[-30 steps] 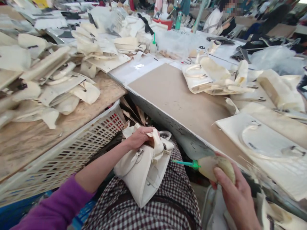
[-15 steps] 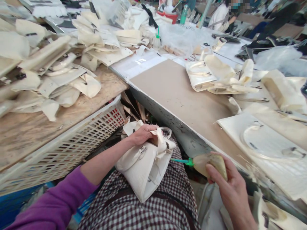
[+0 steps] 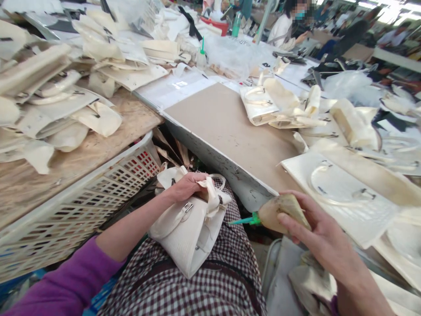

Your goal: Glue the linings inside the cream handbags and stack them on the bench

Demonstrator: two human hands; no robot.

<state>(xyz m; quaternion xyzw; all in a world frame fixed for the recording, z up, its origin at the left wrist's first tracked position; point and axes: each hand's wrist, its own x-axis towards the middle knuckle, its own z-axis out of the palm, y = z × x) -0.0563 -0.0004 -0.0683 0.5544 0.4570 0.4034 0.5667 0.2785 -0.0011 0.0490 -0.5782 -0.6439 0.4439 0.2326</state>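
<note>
A cream-white handbag (image 3: pixel 187 232) rests on my lap over a checkered apron (image 3: pixel 158 285), its open side tilted to the right. My left hand (image 3: pixel 190 185) grips its upper edge, with some fingertips hidden inside. Wrapped in my right hand (image 3: pixel 305 217) is a squeeze bottle (image 3: pixel 278 213) of yellowish, stained plastic, with a green collar and a thin blue-green nozzle. The nozzle points left toward the bag and stands apart from it.
Cream bag pieces lie piled on the wooden table (image 3: pixel 131 118) at left and on the table with a brown board (image 3: pixel 223 127) at right. A white plastic basket (image 3: pixel 98 193) stands left of my lap. A person (image 3: pixel 281 28) sits farther back.
The view has turned right, so the tables and piles sit farther left. My right hand has raised the bottle slightly, still apart from the bag. My left hand keeps its hold.
</note>
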